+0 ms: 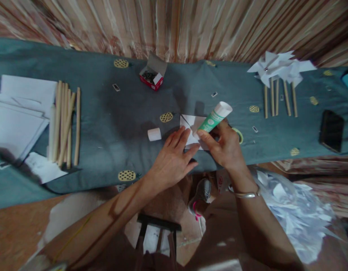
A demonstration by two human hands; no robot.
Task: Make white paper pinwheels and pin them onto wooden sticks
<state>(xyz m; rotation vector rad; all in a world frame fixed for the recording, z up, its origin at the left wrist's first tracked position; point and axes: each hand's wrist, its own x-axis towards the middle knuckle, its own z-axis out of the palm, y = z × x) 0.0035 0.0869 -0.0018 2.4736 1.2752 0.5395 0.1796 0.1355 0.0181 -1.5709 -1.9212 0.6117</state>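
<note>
A small square of white paper lies on the table, with cut lines running in from its corners. My left hand rests on its left part, fingers spread and holding nothing. In my right hand is a green and white glue stick, tilted, its lower end at the middle of the paper. The glue stick's white cap lies on the cloth left of the paper. Behind my right hand a pale green ring shows in part; its kind I cannot tell.
Wooden sticks and white paper sheets lie at left. An open red box of small metal pieces stands at the back. Paper pinwheels on sticks and a black phone are at right. Below hangs a plastic bag of white paper pieces.
</note>
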